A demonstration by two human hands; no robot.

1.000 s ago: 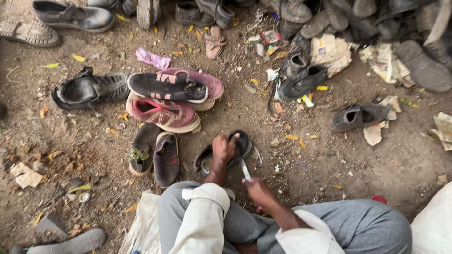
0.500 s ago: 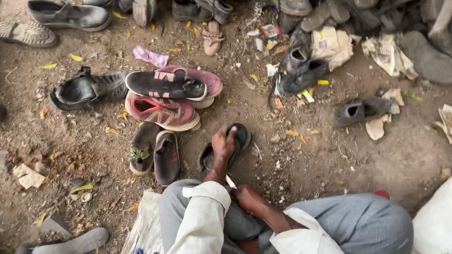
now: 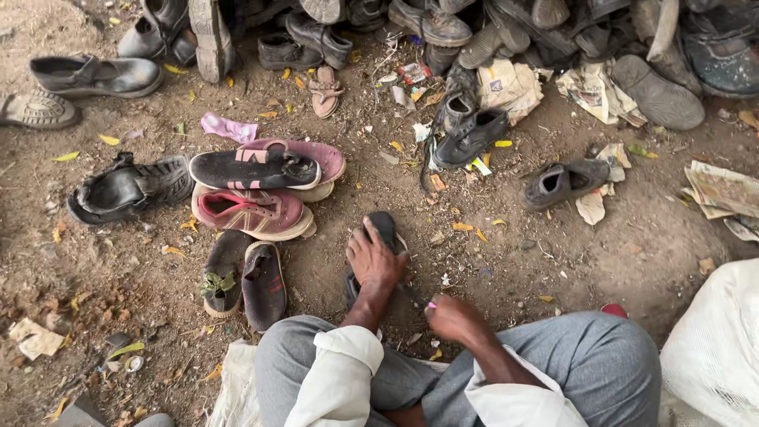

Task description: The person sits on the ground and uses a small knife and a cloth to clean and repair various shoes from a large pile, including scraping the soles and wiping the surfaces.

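Observation:
I sit on the ground with grey trousers and rolled white sleeves. My left hand [image 3: 373, 258] presses down flat on a dark sandal [image 3: 383, 228] lying on the dirt in front of my knees. My right hand [image 3: 449, 315] is closed around a small tool [image 3: 417, 296] with a thin blade and a pinkish end, held low beside the sandal's near edge. The sandal's middle is hidden under my left hand.
Left of the sandal lie two dark soles [image 3: 243, 278], a red sneaker [image 3: 251, 212], a pink shoe with a black sole on it [image 3: 265, 164] and a black shoe [image 3: 126, 187]. A heap of shoes [image 3: 490, 32] lines the far edge. A white sack [image 3: 715, 348] is at right.
My right hand has drawn back from the sandal's side toward my knee, the tool still in it. My left hand stays pressed on the sandal. The view shifted slightly.

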